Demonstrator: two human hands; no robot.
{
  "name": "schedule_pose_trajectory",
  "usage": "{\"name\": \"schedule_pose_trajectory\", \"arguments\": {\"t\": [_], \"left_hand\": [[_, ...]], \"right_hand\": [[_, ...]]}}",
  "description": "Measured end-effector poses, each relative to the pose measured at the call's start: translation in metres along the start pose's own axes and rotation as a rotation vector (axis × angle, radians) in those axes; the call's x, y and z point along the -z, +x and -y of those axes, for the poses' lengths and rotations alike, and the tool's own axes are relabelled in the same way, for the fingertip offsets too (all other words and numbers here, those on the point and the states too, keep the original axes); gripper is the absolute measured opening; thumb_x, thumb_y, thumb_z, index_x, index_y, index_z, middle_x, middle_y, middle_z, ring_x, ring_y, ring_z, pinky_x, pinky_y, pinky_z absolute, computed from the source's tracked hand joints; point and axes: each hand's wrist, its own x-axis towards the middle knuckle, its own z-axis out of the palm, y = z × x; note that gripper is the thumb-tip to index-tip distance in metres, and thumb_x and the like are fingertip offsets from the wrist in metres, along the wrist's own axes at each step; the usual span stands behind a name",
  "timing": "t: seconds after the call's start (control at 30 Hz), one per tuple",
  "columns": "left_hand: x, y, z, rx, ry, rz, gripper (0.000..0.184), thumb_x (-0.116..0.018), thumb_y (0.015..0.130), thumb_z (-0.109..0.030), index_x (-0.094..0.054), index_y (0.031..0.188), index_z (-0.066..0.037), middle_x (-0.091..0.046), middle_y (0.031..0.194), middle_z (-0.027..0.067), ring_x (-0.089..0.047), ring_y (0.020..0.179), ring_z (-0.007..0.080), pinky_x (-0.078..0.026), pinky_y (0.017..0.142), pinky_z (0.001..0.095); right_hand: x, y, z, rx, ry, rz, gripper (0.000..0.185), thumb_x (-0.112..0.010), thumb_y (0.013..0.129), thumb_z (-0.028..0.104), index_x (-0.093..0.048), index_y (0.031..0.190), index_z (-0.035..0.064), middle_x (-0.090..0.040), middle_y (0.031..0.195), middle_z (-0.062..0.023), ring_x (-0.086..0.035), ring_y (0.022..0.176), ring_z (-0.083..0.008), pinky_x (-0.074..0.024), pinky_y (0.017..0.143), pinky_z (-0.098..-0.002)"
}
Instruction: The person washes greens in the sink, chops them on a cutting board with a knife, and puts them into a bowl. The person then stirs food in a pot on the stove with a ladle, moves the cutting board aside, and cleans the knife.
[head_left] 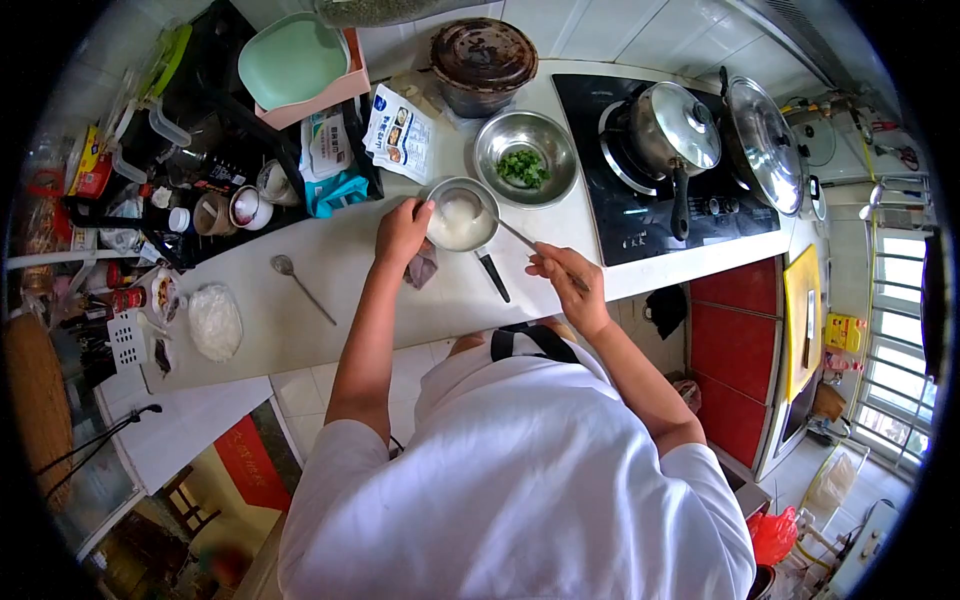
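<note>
A small saucepan (437,236) with a black handle stands on the counter and holds a cloudy white liquid (462,228). My left hand (403,232) is closed at its left rim, with the thumb and fingers against the edge. In my right hand (572,275) is the handle of a metal ladle (518,236), slanting down to the left; its bowl is in the pan, partly hidden by the liquid. A crumpled dark cloth (421,268) lies beside the pan, below my left hand. Just behind, a steel bowl (561,180) contains chopped green herbs (523,168).
At right is a black gas hob (640,235) with a lidded pot (676,122) and a lidded wok (765,135). Leftward on the counter (340,270) lie a metal spoon (303,288) and a plastic bag (215,322). A white pouch (398,135) and dark lidded pot (483,65) stand behind.
</note>
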Motion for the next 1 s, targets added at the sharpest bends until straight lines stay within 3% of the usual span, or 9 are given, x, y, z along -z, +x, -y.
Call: {"name": "schedule_pose_trajectory", "arguments": {"t": [0.13,0.27,0.37,0.43,0.57,0.87,1.0], "left_hand": [[-0.003,-0.001,0.003,-0.006,-0.067,-0.038,0.037,-0.050,0.088,-0.035,-0.060,0.093,0.000,-0.064,0.071,0.0145,-0.062,0.050,0.0226,-0.049,0.055,0.0343],[-0.001,-0.006,-0.001,0.015,-0.068,-0.041,0.037,-0.050,0.088,-0.036,-0.060,0.096,0.000,-0.064,0.073,0.0135,-0.062,0.050,0.0225,-0.049,0.056,0.0340],[-0.001,-0.006,0.004,0.007,-0.032,-0.092,0.039,-0.050,0.088,-0.038,-0.060,0.098,-0.001,-0.065,0.076,0.0117,-0.063,0.053,0.0213,-0.049,0.059,0.0337],[0.003,-0.009,0.003,0.016,0.026,-0.110,0.041,-0.049,0.089,-0.040,-0.059,0.102,-0.002,-0.066,0.077,0.0098,-0.063,0.056,0.0199,-0.048,0.062,0.0330],[0.013,-0.020,-0.003,0.021,0.003,-0.123,0.042,-0.048,0.089,-0.041,-0.059,0.105,-0.003,-0.066,0.080,0.0092,-0.063,0.058,0.0189,-0.048,0.063,0.0325],[0.026,-0.058,0.017,0.034,-0.156,-0.260,0.044,-0.049,0.090,-0.039,-0.056,0.113,-0.002,-0.063,0.101,0.0153,-0.066,0.068,0.0213,-0.049,0.069,0.0337],[0.022,-0.076,0.037,-0.027,0.010,-0.360,0.044,-0.049,0.090,-0.039,-0.055,0.114,-0.002,-0.063,0.102,0.0155,-0.066,0.071,0.0214,-0.050,0.067,0.0328]], "right_hand": [[0.004,0.002,0.004,0.337,-0.401,0.118,0.022,-0.056,0.085,0.003,-0.060,0.106,-0.0019,-0.062,0.088,-0.0161,-0.063,0.079,-0.0252,-0.0495,0.069,-0.0308],[0.002,0.001,0.003,0.378,-0.452,0.140,0.024,-0.057,0.083,0.001,-0.060,0.106,-0.0003,-0.061,0.089,-0.0167,-0.062,0.078,-0.0280,-0.0489,0.068,-0.0308],[0.000,-0.001,-0.006,0.327,-0.455,0.159,0.023,-0.055,0.086,0.003,-0.059,0.109,-0.0021,-0.062,0.091,-0.0156,-0.063,0.080,-0.0255,-0.0499,0.069,-0.0306],[-0.009,-0.005,-0.014,-0.077,0.092,-0.027,0.026,-0.048,0.093,0.009,-0.054,0.113,-0.0059,-0.064,0.093,-0.0155,-0.064,0.084,-0.0229,-0.0514,0.075,-0.0306],[-0.005,-0.001,-0.018,-0.260,0.276,-0.115,0.032,-0.044,0.095,0.016,-0.050,0.117,-0.0068,-0.063,0.094,-0.0157,-0.064,0.086,-0.0228,-0.0517,0.078,-0.0313],[-0.001,-0.008,-0.014,-0.045,0.095,-0.007,0.030,-0.047,0.094,0.014,-0.052,0.117,-0.0053,-0.063,0.095,-0.0147,-0.063,0.089,-0.0220,-0.0503,0.080,-0.0294],[0.012,-0.003,-0.010,0.228,-0.204,0.124,0.024,-0.051,0.090,0.004,-0.057,0.112,-0.0034,-0.063,0.093,-0.0144,-0.063,0.087,-0.0225,-0.0493,0.078,-0.0272]]}}
